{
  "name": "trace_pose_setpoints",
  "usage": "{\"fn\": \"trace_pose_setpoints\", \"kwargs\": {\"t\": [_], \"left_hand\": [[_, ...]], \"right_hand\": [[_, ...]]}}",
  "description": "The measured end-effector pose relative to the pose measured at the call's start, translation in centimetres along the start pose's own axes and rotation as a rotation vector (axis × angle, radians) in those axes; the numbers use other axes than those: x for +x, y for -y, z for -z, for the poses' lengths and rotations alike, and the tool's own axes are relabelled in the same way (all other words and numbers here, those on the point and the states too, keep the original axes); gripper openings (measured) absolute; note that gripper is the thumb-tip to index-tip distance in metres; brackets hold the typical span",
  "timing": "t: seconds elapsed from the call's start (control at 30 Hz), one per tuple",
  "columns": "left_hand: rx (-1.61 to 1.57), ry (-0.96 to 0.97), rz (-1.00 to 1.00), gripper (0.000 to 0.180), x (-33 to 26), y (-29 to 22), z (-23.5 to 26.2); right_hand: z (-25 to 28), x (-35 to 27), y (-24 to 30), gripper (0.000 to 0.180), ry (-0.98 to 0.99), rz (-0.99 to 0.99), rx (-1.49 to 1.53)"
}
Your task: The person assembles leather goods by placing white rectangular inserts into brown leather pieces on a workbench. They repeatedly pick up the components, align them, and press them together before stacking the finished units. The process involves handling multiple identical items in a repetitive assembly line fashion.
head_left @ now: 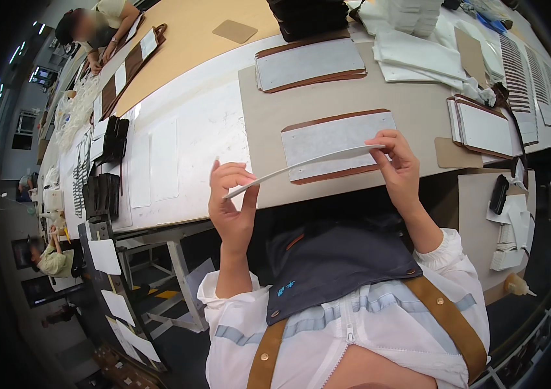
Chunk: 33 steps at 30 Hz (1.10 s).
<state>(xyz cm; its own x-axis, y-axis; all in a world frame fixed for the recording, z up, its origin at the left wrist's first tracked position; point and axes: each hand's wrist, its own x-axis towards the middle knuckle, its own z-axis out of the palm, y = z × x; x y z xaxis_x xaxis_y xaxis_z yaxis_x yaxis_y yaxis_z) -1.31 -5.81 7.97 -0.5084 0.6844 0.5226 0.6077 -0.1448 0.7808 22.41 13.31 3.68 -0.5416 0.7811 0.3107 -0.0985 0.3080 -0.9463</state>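
Observation:
My left hand (233,204) and my right hand (397,165) hold the two ends of a thin white strip (301,165), seen edge-on, above the table's front edge. Right behind the strip a brown leather panel with a white liner on it (334,139) lies flat on a grey-brown cardboard sheet (353,97). A second brown panel with a white liner (310,63) lies farther back on the same sheet. I wear a white jacket and a dark apron with tan straps.
To the right lie a stack of brown-edged white panels (483,128), folded white material (411,52), striped sheets (518,78) and a small glue bottle (518,285). Dark stacked pieces (113,139) sit at left. Other people work at the far left (94,29) and on a lower bench (52,256).

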Motion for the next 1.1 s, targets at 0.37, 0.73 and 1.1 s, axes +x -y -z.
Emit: {"fn": "trace_pose_setpoints", "kwargs": {"t": [0.37, 0.73, 1.1], "left_hand": [[-0.387, -0.042, 0.513, 0.020, -2.7, 1.7, -3.9], [-0.623, -0.186, 0.704, 0.025, -3.2, 4.0, -5.6], [-0.208, -0.090, 0.570, 0.041, -1.4, 4.2, -8.0]], "right_hand": [[1.6, -1.0, -1.0, 0.016, -0.201, -0.312, 0.282], [2.8, -0.8, -0.9, 0.011, -0.258, -0.354, 0.223], [5.9, 1.8, -4.0, 0.019, -0.277, -0.458, 0.161]]}}
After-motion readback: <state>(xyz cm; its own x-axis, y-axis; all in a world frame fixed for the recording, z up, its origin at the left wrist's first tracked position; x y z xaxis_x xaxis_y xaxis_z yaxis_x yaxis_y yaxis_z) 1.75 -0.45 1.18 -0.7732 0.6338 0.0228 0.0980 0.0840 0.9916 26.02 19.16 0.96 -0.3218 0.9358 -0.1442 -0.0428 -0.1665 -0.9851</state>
